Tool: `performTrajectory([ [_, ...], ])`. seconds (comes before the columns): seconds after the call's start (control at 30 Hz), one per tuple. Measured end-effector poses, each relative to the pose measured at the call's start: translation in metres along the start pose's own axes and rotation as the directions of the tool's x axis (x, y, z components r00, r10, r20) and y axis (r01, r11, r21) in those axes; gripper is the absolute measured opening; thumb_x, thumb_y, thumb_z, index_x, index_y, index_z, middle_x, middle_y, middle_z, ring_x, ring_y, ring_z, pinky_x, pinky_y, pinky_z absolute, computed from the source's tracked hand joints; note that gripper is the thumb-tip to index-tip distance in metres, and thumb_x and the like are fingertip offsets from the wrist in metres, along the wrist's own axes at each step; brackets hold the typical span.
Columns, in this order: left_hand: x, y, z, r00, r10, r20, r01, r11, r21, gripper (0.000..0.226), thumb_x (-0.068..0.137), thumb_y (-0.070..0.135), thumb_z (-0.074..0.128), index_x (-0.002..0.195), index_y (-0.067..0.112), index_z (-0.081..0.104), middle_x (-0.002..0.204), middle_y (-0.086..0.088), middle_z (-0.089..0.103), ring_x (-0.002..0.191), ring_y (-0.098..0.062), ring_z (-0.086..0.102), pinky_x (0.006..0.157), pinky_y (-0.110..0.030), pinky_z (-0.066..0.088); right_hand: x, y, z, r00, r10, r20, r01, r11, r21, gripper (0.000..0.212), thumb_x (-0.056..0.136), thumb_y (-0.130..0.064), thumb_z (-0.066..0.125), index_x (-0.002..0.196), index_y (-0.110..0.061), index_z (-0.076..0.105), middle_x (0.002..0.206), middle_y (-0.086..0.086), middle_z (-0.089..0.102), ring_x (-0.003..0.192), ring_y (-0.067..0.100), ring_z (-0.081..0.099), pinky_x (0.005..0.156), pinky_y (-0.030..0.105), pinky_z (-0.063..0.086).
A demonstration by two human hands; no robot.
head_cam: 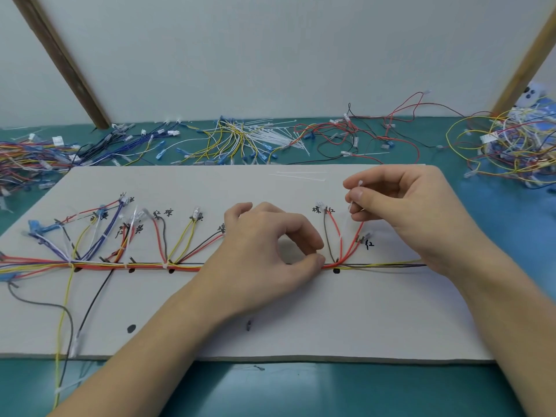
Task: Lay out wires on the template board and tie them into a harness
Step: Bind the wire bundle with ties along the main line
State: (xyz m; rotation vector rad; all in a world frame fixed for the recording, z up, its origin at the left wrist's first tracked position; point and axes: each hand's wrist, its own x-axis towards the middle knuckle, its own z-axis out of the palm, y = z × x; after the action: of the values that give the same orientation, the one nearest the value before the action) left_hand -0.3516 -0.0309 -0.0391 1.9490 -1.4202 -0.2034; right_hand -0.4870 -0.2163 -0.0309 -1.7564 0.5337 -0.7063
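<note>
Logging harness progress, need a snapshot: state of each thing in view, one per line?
left hand: fingers pinching the wire trunk on the board
right hand: fingers pinching a translucent white cable tie above the red branch
multicoloured wire trunk: laid along the black line, tied at several points
white template board: flat on the teal table
loose white cable ties: piled, unused, behind the board

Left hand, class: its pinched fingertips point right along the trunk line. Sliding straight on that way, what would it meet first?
Probably the brown and red branch wires, which join the wire bundle just beyond the left hand; depth is unclear.
</note>
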Motion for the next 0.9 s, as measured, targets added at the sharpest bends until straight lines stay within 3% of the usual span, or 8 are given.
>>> performTrajectory([
  [0.07, 0.000, 0.000, -0.001, 0.998, 0.016, 0.053, -0.019, 0.998, 0.066, 0.014, 0.079, 0.042, 0.081, 0.088, 0.036, 0.071, 0.098, 0.035, 0.066, 0.114, 0.006, 0.050, 0.121, -0.039, 0.009, -0.001, 0.000, 0.000, 1.000, -0.011, 0.013, 0.012, 0.999, -0.043, 0.016, 0.092, 0.001, 0.071, 0.097, -0.011, 0.079, 0.082, 0.009, 0.077, 0.072, 0.016, 0.072, 0.069, 0.026, 0.062],
  [0.13, 0.001, 0.001, -0.001, 0.996, 0.026, 0.086, -0.035, 0.994, 0.105, 0.014, 0.078, 0.040, 0.081, 0.087, 0.036, 0.071, 0.105, 0.038, 0.061, 0.113, 0.005, 0.050, 0.120, -0.035, 0.005, -0.002, 0.000, 0.002, 0.999, -0.026, 0.036, 0.029, 0.997, -0.075, 0.016, 0.092, 0.000, 0.072, 0.095, -0.014, 0.080, 0.082, 0.009, 0.077, 0.072, 0.015, 0.072, 0.069, 0.027, 0.062],
  [0.27, 0.001, -0.001, 0.000, 0.995, 0.027, 0.095, -0.037, 0.994, 0.106, 0.010, 0.080, 0.031, 0.076, 0.083, 0.036, 0.068, 0.096, 0.033, 0.066, 0.110, 0.004, 0.053, 0.122, -0.039, 0.006, -0.004, 0.000, 0.007, 0.995, -0.045, 0.087, 0.060, 0.983, -0.175, 0.016, 0.089, -0.008, 0.076, 0.089, -0.023, 0.082, 0.076, -0.002, 0.077, 0.068, 0.007, 0.065, 0.062, 0.028, 0.054],
  [0.37, 0.001, -0.002, 0.000, 0.996, 0.026, 0.081, -0.034, 0.994, 0.104, 0.011, 0.081, 0.030, 0.075, 0.082, 0.036, 0.066, 0.093, 0.030, 0.067, 0.108, 0.002, 0.054, 0.121, -0.038, 0.006, -0.005, -0.001, 0.008, 0.991, -0.039, 0.127, 0.065, 0.976, -0.208, 0.018, 0.088, -0.009, 0.077, 0.088, -0.025, 0.082, 0.078, -0.007, 0.078, 0.067, 0.000, 0.065, 0.063, 0.016, 0.049],
  [0.57, 0.001, -0.002, 0.001, 0.997, 0.033, 0.069, -0.040, 0.994, 0.100, 0.010, 0.081, 0.031, 0.075, 0.082, 0.038, 0.069, 0.092, 0.031, 0.067, 0.109, 0.003, 0.053, 0.121, -0.035, 0.006, -0.006, -0.002, 0.010, 0.983, -0.020, 0.181, 0.067, 0.965, -0.252, 0.017, 0.087, -0.005, 0.077, 0.087, -0.021, 0.082, 0.071, -0.021, 0.074, 0.063, -0.006, 0.061, 0.060, 0.007, 0.044],
  [0.9, -0.001, 0.004, 0.000, 0.988, 0.121, 0.092, -0.133, 0.982, 0.135, 0.016, 0.082, 0.026, 0.072, 0.084, 0.042, 0.076, 0.092, 0.020, 0.065, 0.105, 0.000, 0.052, 0.119, -0.049, 0.010, -0.010, -0.004, 0.008, 0.956, -0.018, 0.293, 0.112, 0.945, -0.308, 0.013, 0.087, -0.010, 0.078, 0.084, -0.022, 0.082, 0.062, -0.014, 0.067, 0.046, -0.003, 0.050, 0.050, 0.004, 0.034],
])
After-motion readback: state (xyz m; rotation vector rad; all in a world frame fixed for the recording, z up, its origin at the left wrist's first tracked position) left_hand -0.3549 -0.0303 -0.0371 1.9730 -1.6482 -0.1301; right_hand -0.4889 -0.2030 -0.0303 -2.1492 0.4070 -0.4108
